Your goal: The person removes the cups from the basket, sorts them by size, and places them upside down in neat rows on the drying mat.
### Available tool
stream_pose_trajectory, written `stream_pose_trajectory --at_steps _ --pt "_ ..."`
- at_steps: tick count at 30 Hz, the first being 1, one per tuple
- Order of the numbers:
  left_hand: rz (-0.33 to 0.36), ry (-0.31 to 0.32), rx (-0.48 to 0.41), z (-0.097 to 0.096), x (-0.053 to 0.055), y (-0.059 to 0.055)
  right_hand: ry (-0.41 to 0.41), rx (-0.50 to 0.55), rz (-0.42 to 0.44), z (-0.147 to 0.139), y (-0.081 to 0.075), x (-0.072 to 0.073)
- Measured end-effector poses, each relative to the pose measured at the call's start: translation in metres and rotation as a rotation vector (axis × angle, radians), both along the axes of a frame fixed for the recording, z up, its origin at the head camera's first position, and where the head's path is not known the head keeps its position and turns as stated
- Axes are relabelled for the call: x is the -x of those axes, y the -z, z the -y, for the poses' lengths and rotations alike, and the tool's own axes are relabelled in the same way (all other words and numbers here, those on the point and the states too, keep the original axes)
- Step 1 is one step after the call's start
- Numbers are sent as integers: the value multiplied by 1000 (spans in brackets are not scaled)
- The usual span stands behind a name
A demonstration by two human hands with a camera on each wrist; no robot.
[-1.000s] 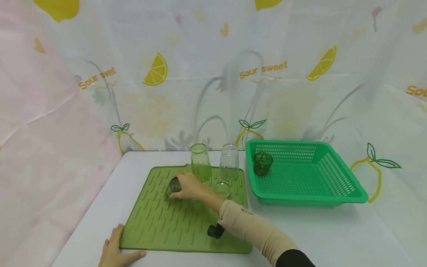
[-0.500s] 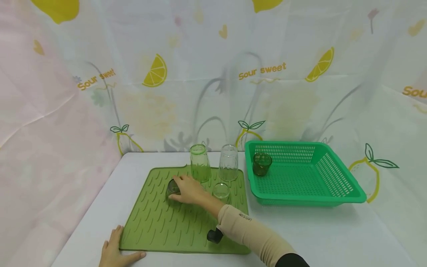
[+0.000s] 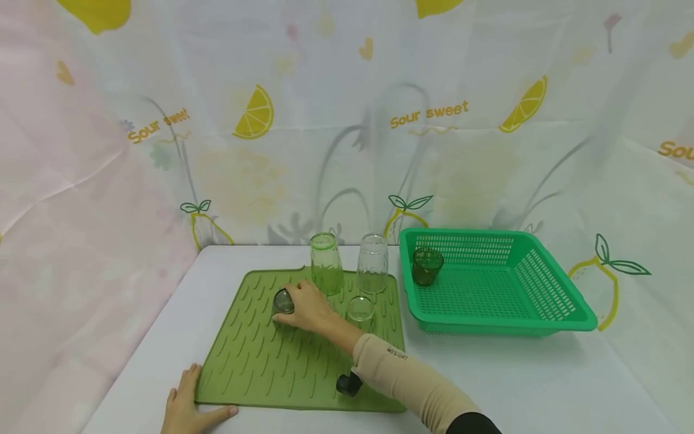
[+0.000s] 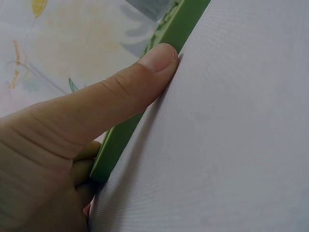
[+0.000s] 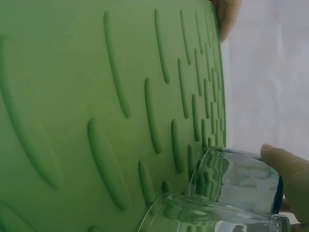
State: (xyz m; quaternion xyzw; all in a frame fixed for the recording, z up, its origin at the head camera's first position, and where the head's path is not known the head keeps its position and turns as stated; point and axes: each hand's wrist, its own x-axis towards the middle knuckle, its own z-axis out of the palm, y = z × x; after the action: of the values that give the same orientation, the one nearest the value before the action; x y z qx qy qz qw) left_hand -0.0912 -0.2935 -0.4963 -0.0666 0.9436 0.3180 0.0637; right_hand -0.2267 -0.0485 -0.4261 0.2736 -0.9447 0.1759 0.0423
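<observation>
My right hand (image 3: 309, 306) grips a small grey-tinted glass (image 3: 283, 301) that stands upside down on the green ribbed drying mat (image 3: 265, 367). In the right wrist view, my thumb lies on the upper end of this glass (image 5: 239, 181), and its wide rim meets the mat. A clear glass (image 5: 212, 217) stands close beside it there. With fingers spread, my left hand (image 3: 187, 407) touches the mat's front left corner. The left wrist view has the thumb (image 4: 120, 89) stretched along the mat's edge (image 4: 116, 150).
At the mat's back stand a tall green glass (image 3: 326, 265) and a tall clear glass (image 3: 373, 265). A short clear glass (image 3: 360, 310) is just right of my right wrist. The green plastic basket (image 3: 499, 325) on the right holds a dark glass (image 3: 426, 265).
The grey glass in my right hand has gone from tilted to standing straight on the mat. My left hand has stayed at the mat's corner.
</observation>
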Motion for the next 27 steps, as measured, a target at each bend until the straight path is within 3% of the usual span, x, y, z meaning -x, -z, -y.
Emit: stream_pose_trajectory --at_steps 12,22,27 --pt "-21 -5 14 0 0 2 -11 -37 53 1 -3 0" --pt "-41 8 21 2 -2 7 16 65 12 -3 2 1" --pt "-63 13 25 2 -2 7 2 66 -15 -9 1 1"
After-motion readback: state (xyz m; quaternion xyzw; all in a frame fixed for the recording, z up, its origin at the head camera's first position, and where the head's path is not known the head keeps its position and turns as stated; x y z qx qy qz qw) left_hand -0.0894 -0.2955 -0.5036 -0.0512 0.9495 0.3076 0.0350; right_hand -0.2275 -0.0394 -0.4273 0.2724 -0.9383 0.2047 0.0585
